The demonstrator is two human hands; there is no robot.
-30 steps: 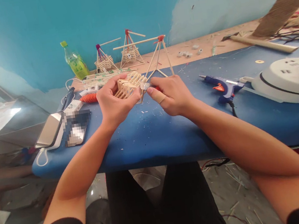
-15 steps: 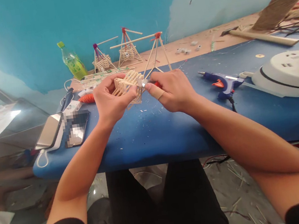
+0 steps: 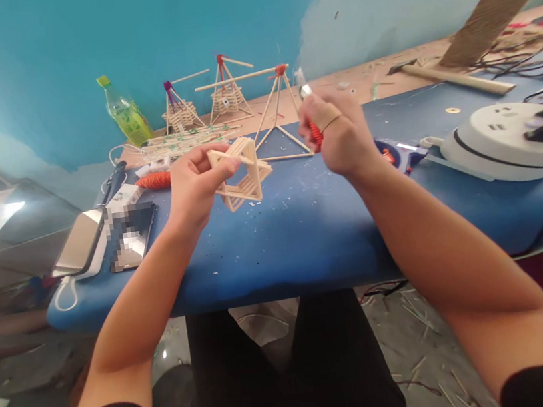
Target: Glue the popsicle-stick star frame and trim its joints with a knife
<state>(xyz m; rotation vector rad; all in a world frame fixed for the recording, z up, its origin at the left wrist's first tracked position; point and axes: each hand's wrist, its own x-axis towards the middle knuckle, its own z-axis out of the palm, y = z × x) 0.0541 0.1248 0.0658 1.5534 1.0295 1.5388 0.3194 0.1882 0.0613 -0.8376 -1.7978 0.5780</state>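
Note:
My left hand [image 3: 198, 181] pinches a small star-shaped frame of stacked wooden sticks [image 3: 258, 175] between thumb and fingers, holding it above the blue table. Its open middle faces me. My right hand [image 3: 339, 128] is raised to the right of the frame, apart from it, fist closed around a red-handled knife [image 3: 315, 134]. The knife's shiny metal end points up and is blurred. Behind the hands stands a tripod of sticks [image 3: 272, 110] bound in red at the top, with a long stick reaching left from it.
Two stick tripods, one purple-tied [image 3: 179, 108] and one red-tied [image 3: 226, 95], stand at the back beside a green bottle [image 3: 131, 119]. Orange twine [image 3: 154, 181] and phones [image 3: 132, 236] lie left. A glue gun [image 3: 398, 153], white power strip [image 3: 520, 141] and hammer [image 3: 460, 77] lie right.
My right hand has pulled the knife away from the stick frame, up and to the right. My left hand has turned the frame so its star-shaped opening shows.

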